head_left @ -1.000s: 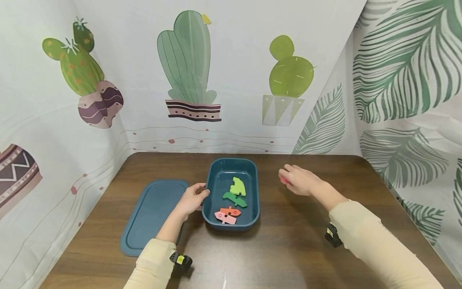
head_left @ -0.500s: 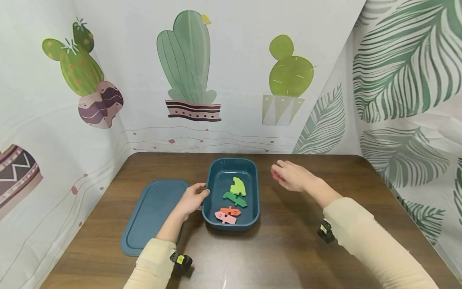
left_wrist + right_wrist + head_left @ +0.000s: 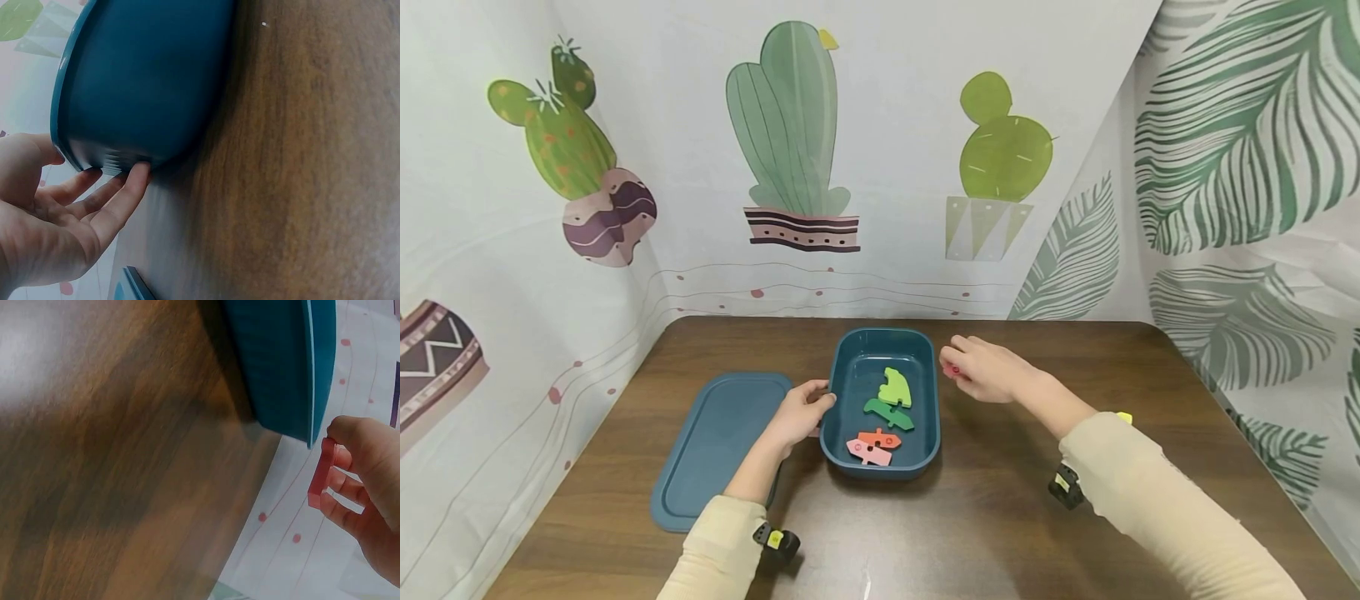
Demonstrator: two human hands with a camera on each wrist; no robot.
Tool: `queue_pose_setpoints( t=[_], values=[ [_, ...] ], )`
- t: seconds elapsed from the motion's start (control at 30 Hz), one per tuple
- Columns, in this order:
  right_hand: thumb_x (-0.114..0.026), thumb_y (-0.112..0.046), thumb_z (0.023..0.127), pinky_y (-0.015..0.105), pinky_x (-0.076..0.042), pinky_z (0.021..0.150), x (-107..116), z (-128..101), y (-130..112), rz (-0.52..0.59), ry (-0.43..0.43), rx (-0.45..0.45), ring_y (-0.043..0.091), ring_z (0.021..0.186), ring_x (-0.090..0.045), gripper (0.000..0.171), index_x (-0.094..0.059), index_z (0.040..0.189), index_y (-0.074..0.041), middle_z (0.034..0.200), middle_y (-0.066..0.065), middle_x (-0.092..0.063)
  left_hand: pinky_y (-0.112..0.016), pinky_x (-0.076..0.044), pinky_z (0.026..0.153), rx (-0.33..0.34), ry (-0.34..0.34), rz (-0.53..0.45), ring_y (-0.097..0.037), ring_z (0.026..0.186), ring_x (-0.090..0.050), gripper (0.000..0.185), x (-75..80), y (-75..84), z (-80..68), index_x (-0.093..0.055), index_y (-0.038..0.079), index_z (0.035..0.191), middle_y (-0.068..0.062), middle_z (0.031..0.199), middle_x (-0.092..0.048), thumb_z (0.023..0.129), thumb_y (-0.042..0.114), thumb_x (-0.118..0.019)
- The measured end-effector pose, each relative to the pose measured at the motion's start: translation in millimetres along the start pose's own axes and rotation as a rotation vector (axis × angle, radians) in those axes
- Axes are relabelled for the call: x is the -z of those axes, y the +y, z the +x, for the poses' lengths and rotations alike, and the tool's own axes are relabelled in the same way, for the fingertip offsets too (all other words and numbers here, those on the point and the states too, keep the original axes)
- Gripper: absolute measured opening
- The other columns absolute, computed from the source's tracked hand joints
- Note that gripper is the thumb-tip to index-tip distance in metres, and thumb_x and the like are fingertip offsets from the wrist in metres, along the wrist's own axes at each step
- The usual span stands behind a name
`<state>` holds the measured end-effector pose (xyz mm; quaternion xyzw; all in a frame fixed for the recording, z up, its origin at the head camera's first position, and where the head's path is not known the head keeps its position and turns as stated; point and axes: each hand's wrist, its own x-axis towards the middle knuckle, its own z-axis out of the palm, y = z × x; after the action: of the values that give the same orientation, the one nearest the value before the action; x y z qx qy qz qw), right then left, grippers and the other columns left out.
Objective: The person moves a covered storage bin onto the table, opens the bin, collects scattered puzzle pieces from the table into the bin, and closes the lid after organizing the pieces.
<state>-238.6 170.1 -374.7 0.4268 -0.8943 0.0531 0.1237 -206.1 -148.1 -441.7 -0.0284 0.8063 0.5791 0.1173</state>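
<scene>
A dark blue plastic box [image 3: 937, 400] stands on the table. My left hand [image 3: 799, 414] holds its left side, thumb at the rim and fingers against the outer wall [image 3: 144, 87]. Inside lie flat puzzle pieces: a light green one [image 3: 895, 387], a dark green one [image 3: 889, 413], an orange one [image 3: 886, 440] and a pink one [image 3: 868, 452] overlapping the orange. Just right of the box, above the table, my right hand [image 3: 988, 369] pinches a red puzzle piece [image 3: 321, 474] between thumb and fingers; the fingers hide part of it in the head view.
The box's blue lid [image 3: 722, 450] lies flat on the table to the left, partly under the left forearm. The brown wooden table [image 3: 940, 533] ends at the back against a cloth [image 3: 895, 167] printed with cacti and leaves.
My right hand has moved left towards the box with the red puzzle piece in its fingers. The left hand, the box and the pieces inside have stayed in place.
</scene>
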Motion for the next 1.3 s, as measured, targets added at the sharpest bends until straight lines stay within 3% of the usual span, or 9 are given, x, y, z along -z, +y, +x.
queue_pose_setpoints(
  t=[0.5,1.3],
  values=[
    [-0.064,-0.007,0.08,0.023,-0.039,0.058,5.0,20.5,-20.4,0.045,-0.009,0.03,0.014,0.072,-0.043,0.014,-0.054,0.086,-0.015,0.078,-0.003,-0.043,-0.038,-0.056,0.068,0.008,0.023,0.013,-0.021,0.084,-0.063,0.042,0.8,0.8,-2.0,-0.047,0.005,0.132,-0.015,0.119,-0.057,0.093,0.02,-0.052],
    [-0.063,-0.013,0.084,0.021,-0.04,0.061,-3.1,54.1,-53.1,0.048,-0.114,0.087,0.014,0.077,-0.045,0.014,-0.054,0.094,-0.016,0.083,-0.003,-0.046,-0.039,-0.056,0.068,0.007,0.017,0.002,-0.023,0.086,-0.064,0.041,-0.9,0.0,-1.5,-0.048,0.005,0.13,-0.016,0.119,-0.056,0.092,0.019,-0.053]
  ],
)
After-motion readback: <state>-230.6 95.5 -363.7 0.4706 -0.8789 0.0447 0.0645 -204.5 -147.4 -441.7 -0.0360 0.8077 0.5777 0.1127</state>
